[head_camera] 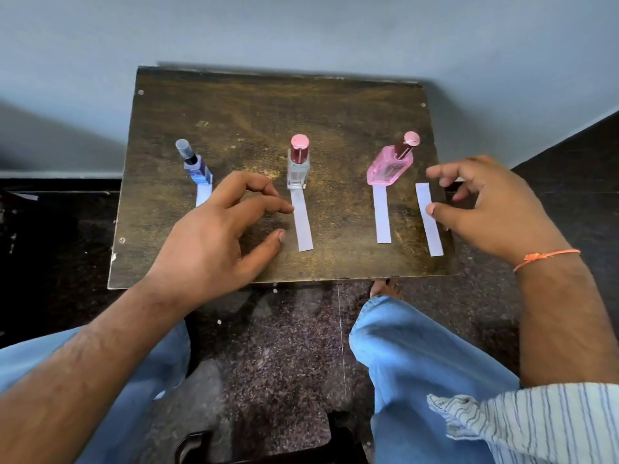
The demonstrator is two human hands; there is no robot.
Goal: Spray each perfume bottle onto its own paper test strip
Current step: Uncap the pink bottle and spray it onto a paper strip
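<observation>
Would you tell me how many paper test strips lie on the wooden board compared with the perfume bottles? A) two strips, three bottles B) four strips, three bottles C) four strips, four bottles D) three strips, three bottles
B: three bottles stand there, the blue bottle, the clear bottle and the pink bottle, each with a strip before it, plus a spare strip at the right.

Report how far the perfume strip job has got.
Done: strips are laid out, one before each capped bottle: blue bottle, clear bottle, pink bottle. In hand: nothing; left hand and right hand hover, a fourth strip under the right. Left: apparently all spraying.
</observation>
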